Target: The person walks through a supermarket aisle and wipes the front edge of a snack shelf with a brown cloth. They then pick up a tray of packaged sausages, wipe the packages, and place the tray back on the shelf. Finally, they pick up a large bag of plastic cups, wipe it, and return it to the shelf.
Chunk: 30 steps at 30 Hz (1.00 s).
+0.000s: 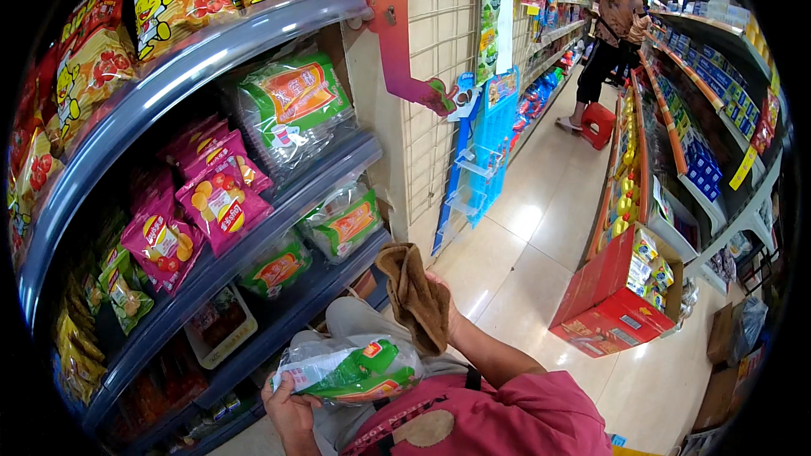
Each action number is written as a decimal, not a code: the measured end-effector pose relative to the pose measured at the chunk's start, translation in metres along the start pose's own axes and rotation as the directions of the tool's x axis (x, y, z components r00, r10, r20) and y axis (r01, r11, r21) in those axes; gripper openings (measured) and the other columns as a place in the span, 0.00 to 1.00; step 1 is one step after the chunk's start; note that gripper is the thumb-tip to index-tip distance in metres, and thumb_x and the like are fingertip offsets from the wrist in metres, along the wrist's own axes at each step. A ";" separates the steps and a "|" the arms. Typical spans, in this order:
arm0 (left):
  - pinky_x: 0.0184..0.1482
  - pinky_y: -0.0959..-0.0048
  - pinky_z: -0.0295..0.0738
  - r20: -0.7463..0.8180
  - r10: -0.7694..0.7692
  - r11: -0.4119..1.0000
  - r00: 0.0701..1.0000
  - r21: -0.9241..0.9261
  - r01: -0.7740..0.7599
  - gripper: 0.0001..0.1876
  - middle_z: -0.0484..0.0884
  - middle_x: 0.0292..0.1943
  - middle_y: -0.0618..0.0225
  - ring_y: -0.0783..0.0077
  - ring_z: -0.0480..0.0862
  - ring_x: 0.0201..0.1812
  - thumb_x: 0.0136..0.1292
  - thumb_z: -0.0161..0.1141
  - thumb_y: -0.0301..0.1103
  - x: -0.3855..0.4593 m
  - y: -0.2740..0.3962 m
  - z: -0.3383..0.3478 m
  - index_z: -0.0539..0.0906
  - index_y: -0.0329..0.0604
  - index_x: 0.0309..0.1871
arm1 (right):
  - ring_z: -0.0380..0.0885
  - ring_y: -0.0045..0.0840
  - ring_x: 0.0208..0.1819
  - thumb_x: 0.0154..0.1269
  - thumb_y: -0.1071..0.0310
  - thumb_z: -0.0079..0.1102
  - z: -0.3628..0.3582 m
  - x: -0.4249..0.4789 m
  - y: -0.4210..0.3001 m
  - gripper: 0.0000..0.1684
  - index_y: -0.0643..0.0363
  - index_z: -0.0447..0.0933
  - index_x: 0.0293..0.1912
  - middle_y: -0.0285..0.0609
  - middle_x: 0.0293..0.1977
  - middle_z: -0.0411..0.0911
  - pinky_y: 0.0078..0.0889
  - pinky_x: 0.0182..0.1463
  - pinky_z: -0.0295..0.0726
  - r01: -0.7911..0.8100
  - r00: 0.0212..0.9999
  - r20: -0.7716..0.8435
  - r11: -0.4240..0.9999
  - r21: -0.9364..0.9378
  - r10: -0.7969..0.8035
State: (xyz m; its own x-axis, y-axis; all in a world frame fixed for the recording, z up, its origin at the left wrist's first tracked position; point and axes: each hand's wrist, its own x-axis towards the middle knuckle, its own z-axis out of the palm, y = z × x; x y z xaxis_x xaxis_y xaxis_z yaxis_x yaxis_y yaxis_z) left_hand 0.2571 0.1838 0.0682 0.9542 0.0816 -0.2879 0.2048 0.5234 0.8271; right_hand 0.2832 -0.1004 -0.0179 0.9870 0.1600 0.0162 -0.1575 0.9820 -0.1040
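Observation:
My left hand (290,406) grips one end of a clear plastic pack with a green, white and orange label (355,370), seemingly disposable cups, held across my lap. A folded brown cloth (415,297) is in my right hand (448,301), raised just above the pack's right end; the cloth hides most of the fingers. On the shelf before me stands a large clear pack of plastic cups (294,107) with a similar label. Smaller like packs (347,221) lie on the shelf below, beside pink Lay's chip bags (225,209).
Curved blue shelf edges (190,44) run close on the left. A wire grid panel (437,76) rises ahead. To the right, a red carton (608,304) of packets stands on the tiled aisle floor. Another person (611,19) stands farther off, near a red stool (597,125).

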 end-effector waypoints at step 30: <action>0.14 0.78 0.66 0.247 0.193 0.881 0.949 0.382 -0.279 0.09 0.75 0.21 0.65 0.75 0.74 0.17 0.46 0.59 0.30 -0.001 -0.003 -0.015 0.74 0.34 0.26 | 0.74 0.30 0.43 0.61 0.63 0.45 -0.053 0.004 0.039 0.20 0.66 0.65 0.49 0.47 0.44 0.72 0.32 0.49 0.73 -0.205 0.954 0.179 0.958 -0.199 0.241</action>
State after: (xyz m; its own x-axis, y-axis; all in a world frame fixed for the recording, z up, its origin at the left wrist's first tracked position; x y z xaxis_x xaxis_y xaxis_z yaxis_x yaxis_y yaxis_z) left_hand 0.2520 0.1946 0.0587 0.9995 -0.0310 0.0061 -0.0025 0.1138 0.9935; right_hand 0.2831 -0.0668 -0.0749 0.8974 0.4077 0.1685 -0.3470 0.8882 -0.3011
